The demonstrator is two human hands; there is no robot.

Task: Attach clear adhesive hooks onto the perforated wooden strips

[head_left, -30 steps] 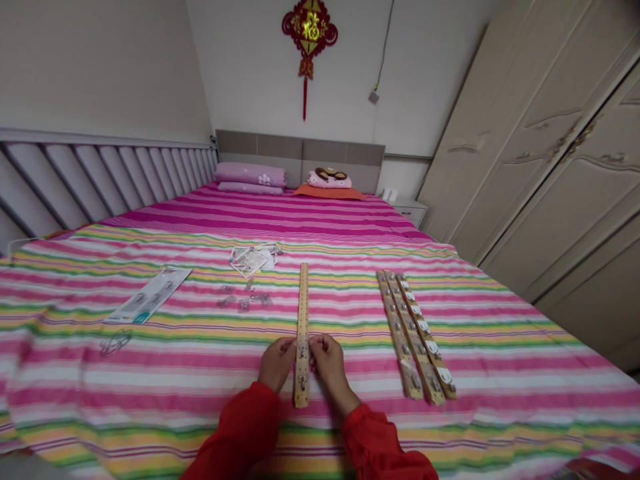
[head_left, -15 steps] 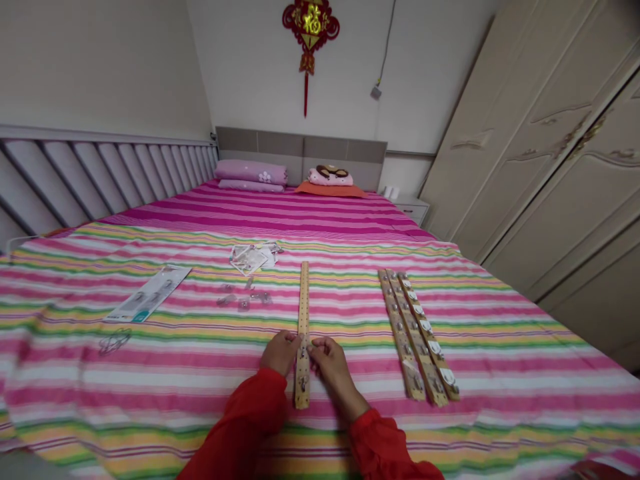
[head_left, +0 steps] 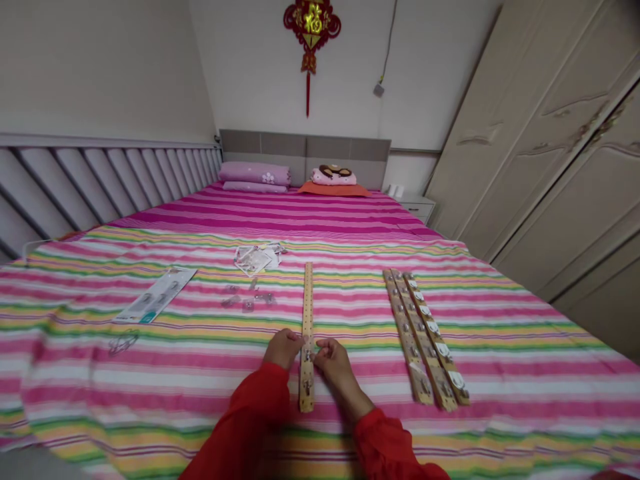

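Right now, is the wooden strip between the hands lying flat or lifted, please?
Flat: the wooden strip rests full-length on the striped bedspread.

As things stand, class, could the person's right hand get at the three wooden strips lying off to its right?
Probably yes: the right hand rests at the middle strip, and only flat striped bedspread lies between it and the three wooden strips.

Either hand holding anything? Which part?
The strip, flat on the bed: left hand and right hand grip its two edges near the closer end. Any small piece in the fingers is too small to tell.
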